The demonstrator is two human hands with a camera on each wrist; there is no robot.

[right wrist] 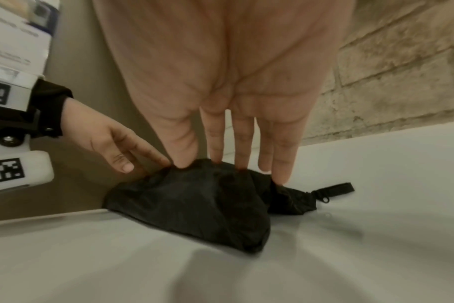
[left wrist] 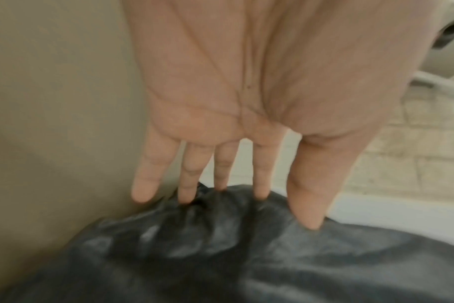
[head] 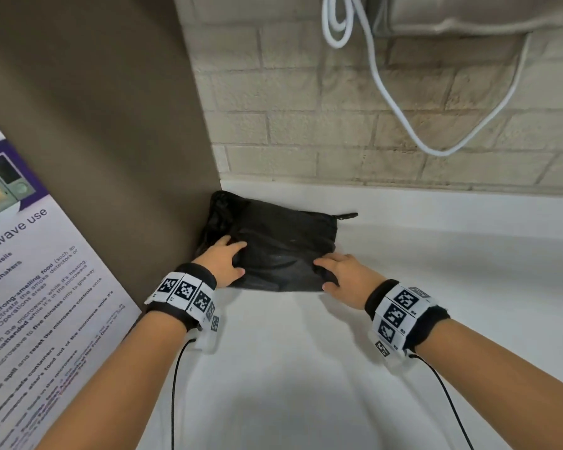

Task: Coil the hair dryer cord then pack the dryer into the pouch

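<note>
A black fabric pouch (head: 283,241) lies on the white counter (head: 436,261), pushed into the corner against a brown panel. Its zipper pull (head: 346,216) sticks out at the far right end. My left hand (head: 238,258) rests on the pouch's near left part with straight fingers pressing the fabric (left wrist: 246,256). My right hand (head: 324,274) touches the near right corner, fingertips (right wrist: 242,164) straight down on the bulging pouch (right wrist: 194,205). A white cord (head: 397,105) hangs in loops on the brick wall above. The pouch's contents are hidden.
A brown panel (head: 111,125) with a microwave-use poster (head: 39,271) stands at the left. A brick wall (head: 306,125) backs the counter. A beige bulky object (head: 468,14) hangs at the top right. Black cables run from both wristbands.
</note>
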